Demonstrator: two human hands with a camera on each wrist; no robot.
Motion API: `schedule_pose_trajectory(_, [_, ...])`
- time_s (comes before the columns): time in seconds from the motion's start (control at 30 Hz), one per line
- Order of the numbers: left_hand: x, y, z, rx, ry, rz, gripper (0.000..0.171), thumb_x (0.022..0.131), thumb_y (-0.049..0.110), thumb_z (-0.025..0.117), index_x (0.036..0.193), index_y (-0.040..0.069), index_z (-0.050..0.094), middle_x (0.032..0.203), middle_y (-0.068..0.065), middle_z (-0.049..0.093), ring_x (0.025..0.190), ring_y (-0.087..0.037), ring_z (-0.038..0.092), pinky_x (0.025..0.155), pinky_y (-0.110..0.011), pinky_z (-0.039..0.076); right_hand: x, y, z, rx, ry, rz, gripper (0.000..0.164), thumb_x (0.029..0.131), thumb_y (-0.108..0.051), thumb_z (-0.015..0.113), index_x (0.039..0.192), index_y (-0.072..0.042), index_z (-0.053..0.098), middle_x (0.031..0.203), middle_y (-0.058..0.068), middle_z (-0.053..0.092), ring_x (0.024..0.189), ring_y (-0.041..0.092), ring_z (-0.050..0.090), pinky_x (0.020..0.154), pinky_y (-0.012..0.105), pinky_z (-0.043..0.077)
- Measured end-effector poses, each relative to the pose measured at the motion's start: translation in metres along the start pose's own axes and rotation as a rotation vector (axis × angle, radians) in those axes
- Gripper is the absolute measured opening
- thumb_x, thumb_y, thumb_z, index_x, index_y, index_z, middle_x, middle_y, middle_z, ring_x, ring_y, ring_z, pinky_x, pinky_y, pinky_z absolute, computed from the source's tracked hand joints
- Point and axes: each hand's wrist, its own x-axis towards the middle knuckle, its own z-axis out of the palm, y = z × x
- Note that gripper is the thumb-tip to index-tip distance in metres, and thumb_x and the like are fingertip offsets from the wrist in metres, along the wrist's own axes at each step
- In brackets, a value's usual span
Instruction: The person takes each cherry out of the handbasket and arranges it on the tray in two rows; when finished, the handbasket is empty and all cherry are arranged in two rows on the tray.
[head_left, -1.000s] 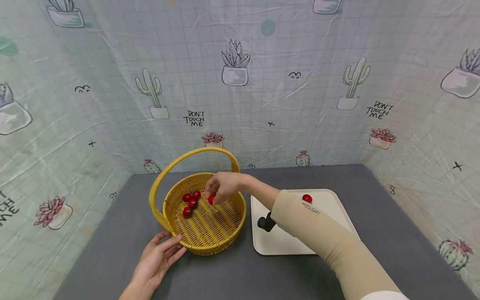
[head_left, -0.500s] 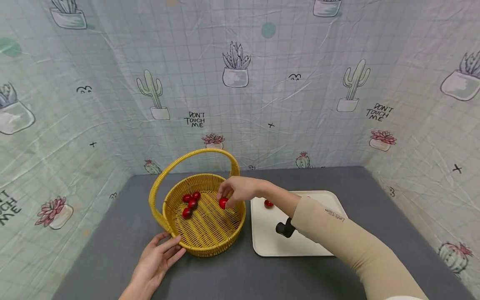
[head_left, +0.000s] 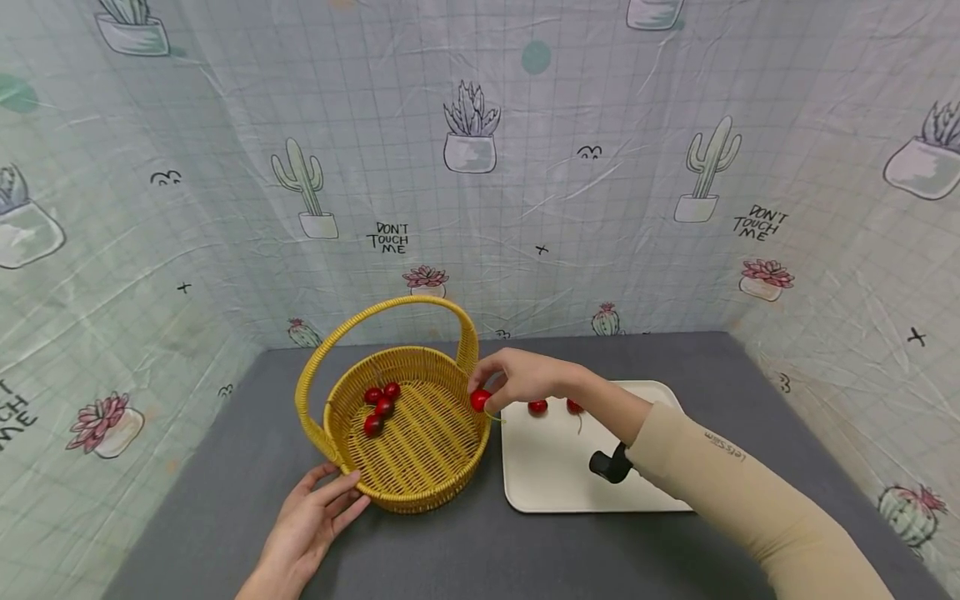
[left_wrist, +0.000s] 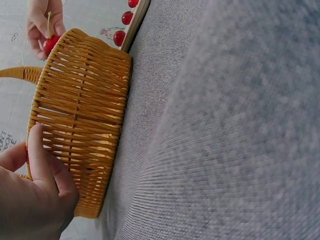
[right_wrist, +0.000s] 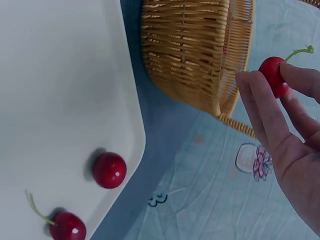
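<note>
My right hand [head_left: 525, 377] pinches a red cherry [right_wrist: 273, 75] with a green stem between thumb and fingers. In the head view it is above the right rim of the round yellow wicker basket [head_left: 420, 500], by the foot of the tall handle. My left hand [head_left: 306, 521] holds the basket's near-left rim, its thumb at the rim and the other fingers against the outer wall, as the left wrist view [left_wrist: 47, 185] also shows. Inside the basket several dark red cherries [head_left: 384, 407] lie grouped toward the left.
Right of the basket lies a white tray [head_left: 555, 483] with a few cherries [right_wrist: 109, 170] near its far edge; my right forearm covers part of it. A black camera mount [head_left: 611, 465] sits at my right wrist. Patterned cloth [head_left: 480, 208] stands behind the grey tabletop [head_left: 450, 558].
My right hand has moved right with the cherry, from over the basket's inside to its right rim. Cherries on the tray that the arm covered now show. My left hand stays put.
</note>
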Motion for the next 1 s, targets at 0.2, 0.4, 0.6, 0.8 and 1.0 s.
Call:
schedule_pose_trajectory(0.2, [-0.001, -0.001, -0.001, 0.0, 0.003, 0.0, 0.042, 0.102, 0.006, 0.066, 0.125, 0.01, 0.031, 0.117, -0.011, 0.06, 0.098, -0.018, 0.069, 0.092, -0.035, 0.06, -0.017, 0.012, -0.008, 0.026, 0.043, 0.039, 0.031, 0.094, -0.003, 0.072, 0.124, -0.001, 0.067, 0.117, 0.01, 0.07, 0.106, 0.022, 0.069, 0.088, 0.035, 0.059])
schedule_pose_trajectory(0.4, [-0.002, -0.001, -0.002, -0.005, -0.003, 0.005, 0.041, 0.101, 0.005, 0.066, 0.124, 0.01, 0.032, 0.116, -0.01, 0.061, 0.097, -0.017, 0.069, 0.092, -0.035, 0.06, -0.035, 0.023, -0.017, 0.064, 0.114, 0.075, 0.032, 0.094, -0.004, 0.073, 0.125, -0.004, 0.068, 0.114, 0.011, 0.072, 0.102, 0.026, 0.069, 0.083, 0.036, 0.059])
schedule_pose_trajectory(0.6, [-0.002, -0.001, -0.003, -0.01, 0.0, 0.004, 0.041, 0.102, 0.005, 0.065, 0.125, 0.01, 0.032, 0.116, -0.01, 0.061, 0.097, -0.018, 0.069, 0.092, -0.035, 0.06, -0.051, 0.039, -0.025, 0.074, 0.152, 0.085, 0.033, 0.094, -0.007, 0.073, 0.127, -0.004, 0.067, 0.116, 0.012, 0.071, 0.106, 0.027, 0.069, 0.089, 0.038, 0.058])
schedule_pose_trajectory(0.8, [-0.001, -0.002, -0.002, 0.005, -0.006, 0.012, 0.042, 0.103, 0.006, 0.065, 0.129, 0.009, 0.032, 0.119, -0.012, 0.06, 0.1, -0.019, 0.068, 0.092, -0.035, 0.06, -0.069, 0.062, -0.032, 0.117, 0.195, 0.094, 0.035, 0.095, -0.006, 0.072, 0.129, -0.001, 0.066, 0.12, 0.015, 0.069, 0.11, 0.031, 0.067, 0.097, 0.053, 0.055])
schedule_pose_trajectory(1.0, [0.0, -0.001, 0.0, 0.022, -0.002, 0.024, 0.041, 0.103, 0.006, 0.064, 0.129, 0.009, 0.033, 0.12, -0.012, 0.06, 0.1, -0.02, 0.068, 0.092, -0.034, 0.06, -0.085, 0.083, -0.039, 0.14, 0.246, 0.132, 0.036, 0.095, -0.006, 0.071, 0.13, 0.0, 0.064, 0.117, 0.016, 0.07, 0.108, 0.035, 0.066, 0.096, 0.055, 0.053])
